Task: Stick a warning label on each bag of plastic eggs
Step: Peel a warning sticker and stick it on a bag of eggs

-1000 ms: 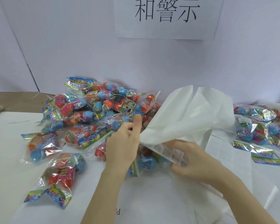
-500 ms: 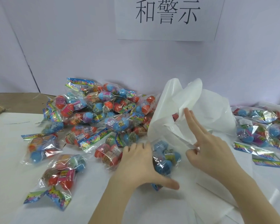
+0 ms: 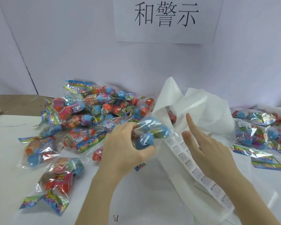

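Note:
My left hand [image 3: 125, 148] grips a clear bag of mostly blue plastic eggs [image 3: 151, 132] and holds it lifted just above the table. My right hand [image 3: 201, 146] hovers beside it with the index finger stretched up and the thumb out, over a long strip of white warning labels [image 3: 195, 169] that runs down toward the front right. Whether a fingertip carries a label, I cannot tell. A heap of egg bags [image 3: 94, 111] lies behind and to the left of my left hand.
Crumpled white backing sheets [image 3: 199, 108] stand up behind my right hand. More egg bags [image 3: 256, 132] lie at the right edge. Two loose bags [image 3: 55, 181] sit at the front left. A white paper sign [image 3: 165, 20] hangs on the wall.
My left hand has curled round the blue-egg bag and lifted it off the table. My right hand moved down a little and the label strip now shows beneath it.

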Motion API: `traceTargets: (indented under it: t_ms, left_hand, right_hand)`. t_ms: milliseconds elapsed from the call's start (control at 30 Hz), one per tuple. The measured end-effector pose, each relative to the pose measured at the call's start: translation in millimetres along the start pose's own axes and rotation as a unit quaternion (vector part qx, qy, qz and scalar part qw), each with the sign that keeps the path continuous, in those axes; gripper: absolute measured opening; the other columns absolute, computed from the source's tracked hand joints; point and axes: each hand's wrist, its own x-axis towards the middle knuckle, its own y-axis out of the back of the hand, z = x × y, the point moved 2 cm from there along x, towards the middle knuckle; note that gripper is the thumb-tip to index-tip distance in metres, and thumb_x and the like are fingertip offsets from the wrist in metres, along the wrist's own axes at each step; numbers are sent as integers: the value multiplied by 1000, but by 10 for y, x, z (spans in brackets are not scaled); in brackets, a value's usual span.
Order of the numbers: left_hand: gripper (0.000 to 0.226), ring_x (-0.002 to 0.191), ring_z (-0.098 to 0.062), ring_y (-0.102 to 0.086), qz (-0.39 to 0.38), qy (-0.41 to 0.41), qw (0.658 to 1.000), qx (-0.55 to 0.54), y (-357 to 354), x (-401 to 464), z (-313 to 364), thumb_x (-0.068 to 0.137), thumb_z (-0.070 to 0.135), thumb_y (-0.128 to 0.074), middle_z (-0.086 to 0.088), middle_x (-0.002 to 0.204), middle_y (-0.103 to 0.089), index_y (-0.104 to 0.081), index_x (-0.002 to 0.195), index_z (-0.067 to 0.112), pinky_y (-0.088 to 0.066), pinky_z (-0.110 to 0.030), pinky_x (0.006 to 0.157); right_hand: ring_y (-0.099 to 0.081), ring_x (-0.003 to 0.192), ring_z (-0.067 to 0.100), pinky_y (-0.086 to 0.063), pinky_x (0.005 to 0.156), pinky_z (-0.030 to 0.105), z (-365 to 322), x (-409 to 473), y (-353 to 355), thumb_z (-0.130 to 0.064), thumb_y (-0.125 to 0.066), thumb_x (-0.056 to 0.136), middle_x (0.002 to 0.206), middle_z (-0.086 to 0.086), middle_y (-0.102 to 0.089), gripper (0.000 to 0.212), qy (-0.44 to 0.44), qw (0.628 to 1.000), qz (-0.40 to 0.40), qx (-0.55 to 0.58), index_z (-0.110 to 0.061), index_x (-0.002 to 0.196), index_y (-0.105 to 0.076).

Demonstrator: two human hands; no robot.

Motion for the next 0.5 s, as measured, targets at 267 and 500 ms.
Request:
traceTargets:
  t_ms: [267,500]
  left_hand:
    - [72,113,-19,-32,200,-81,976,23,-63,-24,47,58,44,-68,-13,123,-42,-57,125,20,-27,-42,92]
    - [32,95,-5,-43,67,-195,977,-62,-212,-40,86,69,4,-60,5,98,-46,-71,98,11,-39,-12,85]
  right_hand:
    - [-53,68,6,-41,62,20,-41,22,-23,-20,-56,90,87,-17,-58,33,48,970,114,210,-33,120,-60]
    - [-69,61,19,-53,54,22,-147,58,-12,-89,-53,40,76,4,-74,95,-95,814,-89,566,-21,106,-62]
